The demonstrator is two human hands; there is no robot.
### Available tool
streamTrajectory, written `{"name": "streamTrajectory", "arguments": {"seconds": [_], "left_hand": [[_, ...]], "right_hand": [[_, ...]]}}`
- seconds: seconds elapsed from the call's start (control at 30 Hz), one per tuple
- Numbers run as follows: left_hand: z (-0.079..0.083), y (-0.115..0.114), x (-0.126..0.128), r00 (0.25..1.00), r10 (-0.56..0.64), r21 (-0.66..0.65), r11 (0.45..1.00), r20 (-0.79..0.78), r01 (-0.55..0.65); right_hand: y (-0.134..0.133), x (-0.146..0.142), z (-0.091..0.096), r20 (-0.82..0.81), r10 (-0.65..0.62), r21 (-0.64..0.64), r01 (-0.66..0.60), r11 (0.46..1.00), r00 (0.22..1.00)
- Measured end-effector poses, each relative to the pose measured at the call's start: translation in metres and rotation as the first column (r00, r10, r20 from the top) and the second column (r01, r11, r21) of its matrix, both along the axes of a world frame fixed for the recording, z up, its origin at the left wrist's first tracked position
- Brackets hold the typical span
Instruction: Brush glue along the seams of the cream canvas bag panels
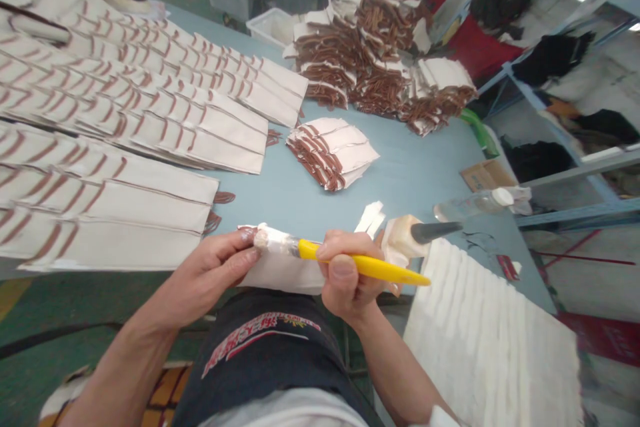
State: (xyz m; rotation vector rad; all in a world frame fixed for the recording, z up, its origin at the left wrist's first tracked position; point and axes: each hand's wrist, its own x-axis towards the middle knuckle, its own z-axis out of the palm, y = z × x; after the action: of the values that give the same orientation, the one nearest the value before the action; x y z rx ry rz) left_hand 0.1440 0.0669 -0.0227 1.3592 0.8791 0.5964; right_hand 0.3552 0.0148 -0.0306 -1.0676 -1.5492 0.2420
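Observation:
My right hand [345,277] is closed round a yellow-handled brush [373,268], whose glue-caked bristles rest at the left end of a white flat piece [280,270] on the near edge of the blue table. My left hand [215,273] pinches that same end of the white piece, with fingertips touching the bristles. Just right of my right hand stands a glue-crusted pot [400,240] with a dark handle [435,231] sticking out.
Rows of overlapped white strips with brown edges [125,113] cover the table's left. A small fanned stack [330,150] lies mid-table and big brown-and-white piles [380,60] at the back. A white ridged stack [485,340] sits near right. Metal shelving [565,140] stands right.

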Motion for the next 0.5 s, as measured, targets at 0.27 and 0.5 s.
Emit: {"name": "streamTrajectory", "arguments": {"seconds": [0.27, 0.5], "left_hand": [[-0.007, 0.000, 0.007, 0.995, 0.036, -0.133, 0.991, 0.094, -0.023], [-0.016, 0.001, 0.004, 0.987, 0.021, -0.192, 0.981, 0.158, 0.009]], "right_hand": [[0.004, 0.007, 0.005, -0.063, -0.116, 0.230, 0.127, 0.965, 0.991], [0.001, -0.001, 0.004, -0.084, -0.026, 0.132, 0.037, 0.991, 0.996]]}}
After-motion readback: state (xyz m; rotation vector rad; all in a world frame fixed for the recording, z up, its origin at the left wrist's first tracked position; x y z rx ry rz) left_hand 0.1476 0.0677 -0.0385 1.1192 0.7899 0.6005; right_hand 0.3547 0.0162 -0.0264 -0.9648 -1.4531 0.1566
